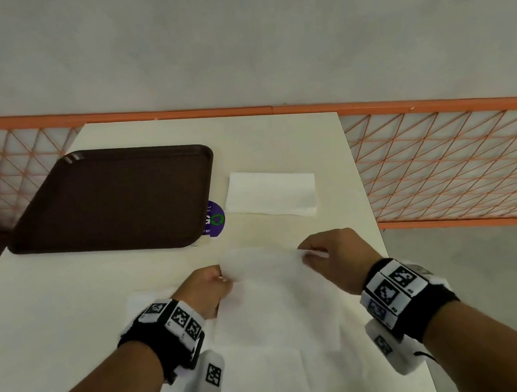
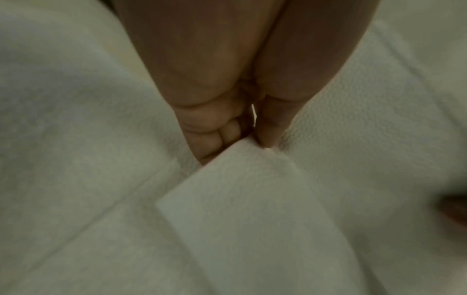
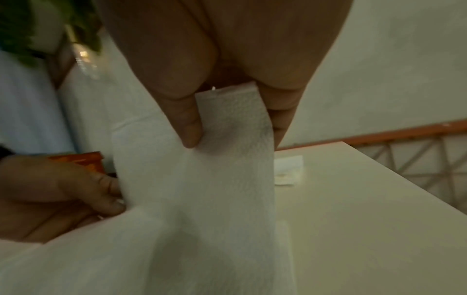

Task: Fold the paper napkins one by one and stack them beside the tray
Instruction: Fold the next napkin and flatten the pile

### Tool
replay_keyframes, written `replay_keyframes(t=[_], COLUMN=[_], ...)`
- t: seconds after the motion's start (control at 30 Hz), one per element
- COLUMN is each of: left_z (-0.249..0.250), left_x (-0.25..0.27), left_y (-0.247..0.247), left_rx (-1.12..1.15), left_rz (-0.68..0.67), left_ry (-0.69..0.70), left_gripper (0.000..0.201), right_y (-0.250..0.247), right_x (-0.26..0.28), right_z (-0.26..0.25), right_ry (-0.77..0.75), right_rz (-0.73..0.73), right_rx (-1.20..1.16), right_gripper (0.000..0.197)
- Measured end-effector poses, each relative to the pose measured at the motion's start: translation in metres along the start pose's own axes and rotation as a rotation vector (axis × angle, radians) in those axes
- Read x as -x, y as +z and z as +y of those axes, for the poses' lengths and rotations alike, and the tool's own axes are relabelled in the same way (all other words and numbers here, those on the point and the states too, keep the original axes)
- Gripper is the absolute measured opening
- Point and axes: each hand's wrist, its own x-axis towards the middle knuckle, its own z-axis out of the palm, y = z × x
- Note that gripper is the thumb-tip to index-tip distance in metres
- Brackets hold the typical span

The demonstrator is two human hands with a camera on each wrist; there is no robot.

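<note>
1. Our left hand and right hand each pinch a top corner of the napkin, lifted off the bench.
2. Held edge runs hand to hand; sheet hangs toward us.
3. Folded napkin lies beyond our hands, nearer the right, beside the tray.

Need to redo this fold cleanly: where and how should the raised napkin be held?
Take the napkin at its two far corners, one per hand, coming from the near side over the sheet. The left hand and right hand already pinch there: the paper is limp, so a corner grip keeps the far edge taut to fold. Folded napkin lies beside the tray.
</note>
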Motion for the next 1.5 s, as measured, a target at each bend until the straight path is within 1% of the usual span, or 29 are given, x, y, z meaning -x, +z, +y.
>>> replay_keyframes(t=[0.07,0.13,0.17,0.23,0.27,0.3,0.33,0.4,0.43,0.47,0.53,0.57,0.6,0.7,0.77,0.83,0.9,0.97,1.03,1.13,1.23,1.3,1.33,1.37,1.4,1.43,1.5], left_z=[-0.005,-0.007,-0.008,-0.008,-0.006,-0.005,-0.003,-0.004,-0.007,-0.009,-0.009,-0.008,-0.007,-0.006,-0.005,-0.004,-0.003,-0.003,-0.005,-0.008,-0.008,-0.009,-0.012,-0.014,-0.017,-0.022,-0.029], left_x=[-0.002,-0.003,-0.004,-0.008,-0.010,-0.011,-0.011,-0.012,-0.014,-0.016,-0.016,-0.015,-0.014,-0.012,-0.010,-0.010,-0.009,-0.008,-0.008,-0.008,-0.008,-0.007,-0.005,-0.002,0.001,0.003,0.005], left_y=[-0.002,-0.007,-0.011,-0.017,-0.019,-0.021,-0.020,-0.017,-0.015,-0.014,-0.014,-0.013,-0.011,-0.008,-0.008,-0.010,-0.013,-0.014,-0.015,-0.010,-0.002,0.005,0.010,0.015,0.020,0.027,0.038], left_rx=[0.207,0.338,0.387,0.441,0.441,0.415,0.368,0.223,0.128,0.015,-0.263,-0.370,-0.433,-0.467,-0.456,-0.437,-0.416,-0.438,-0.507,-0.604,-0.775,-0.952,-1.017,-1.062,-1.103,-1.140,-1.221], left_rz=[0.030,0.079,0.076,0.062,0.030,-0.004,-0.030,-0.053,-0.046,-0.037,-0.019,-0.014,-0.010,0.004,0.015,0.016,0.012,0.053,0.115,0.141,0.164,0.213,0.229,0.220,0.184,0.130,0.050], left_ry=[-0.084,-0.167,-0.205,-0.268,-0.290,-0.306,-0.307,-0.265,-0.215,-0.161,-0.073,-0.034,-0.004,0.055,0.094,0.126,0.148,0.168,0.187,0.183,0.167,0.227,0.286,0.351,0.401,0.425,0.420], left_gripper=[0.030,0.022,0.020,0.030,0.039,0.047,0.049,0.035,0.028,0.024,0.025,0.026,0.027,0.024,0.019,0.014,0.014,0.014,0.017,0.023,0.032,0.044,0.047,0.050,0.052,0.053,0.054], right_y=[0.005,0.015,0.020,0.031,0.035,0.039,0.041,0.043,0.043,0.043,0.045,0.046,0.047,0.054,0.059,0.062,0.060,0.055,0.050,0.047,0.051,0.055,0.058,0.061,0.066,0.073,0.088], right_x=[0.002,0.009,0.013,0.020,0.023,0.025,0.027,0.029,0.028,0.026,0.022,0.019,0.016,0.009,0.004,0.000,-0.003,-0.006,-0.008,-0.014,-0.018,-0.016,-0.014,-0.011,-0.008,-0.004,0.005], right_z=[-0.008,-0.013,-0.014,-0.013,-0.011,-0.009,-0.006,-0.002,0.000,0.002,0.007,0.009,0.010,0.012,0.011,0.011,0.012,0.014,0.016,0.018,0.015,0.012,0.011,0.008,0.005,0.004,0.001], right_ry=[-0.055,-0.085,-0.088,-0.078,-0.072,-0.057,-0.031,0.028,0.041,0.043,0.035,0.034,0.039,0.087,0.119,0.156,0.203,0.218,0.206,0.218,0.266,0.215,0.163,0.103,0.045,0.007,-0.045], right_rz=[-0.049,-0.140,-0.187,-0.274,-0.323,-0.371,-0.419,-0.480,-0.476,-0.450,-0.363,-0.321,-0.292,-0.279,-0.294,-0.300,-0.303,-0.298,-0.285,-0.262,-0.256,-0.205,-0.164,-0.125,-0.121,-0.160,-0.270], right_rx=[0.084,0.177,0.213,0.252,0.260,0.262,0.256,0.224,0.208,0.197,0.214,0.236,0.251,0.243,0.227,0.201,0.160,0.147,0.179,0.217,0.235,0.322,0.371,0.396,0.412,0.434,0.471], right_gripper=[0.019,0.021,0.021,0.018,0.020,0.028,0.038,0.057,0.061,0.059,0.047,0.041,0.040,0.053,0.057,0.052,0.042,0.029,0.021,0.019,0.030,0.042,0.046,0.049,0.052,0.054,0.056])
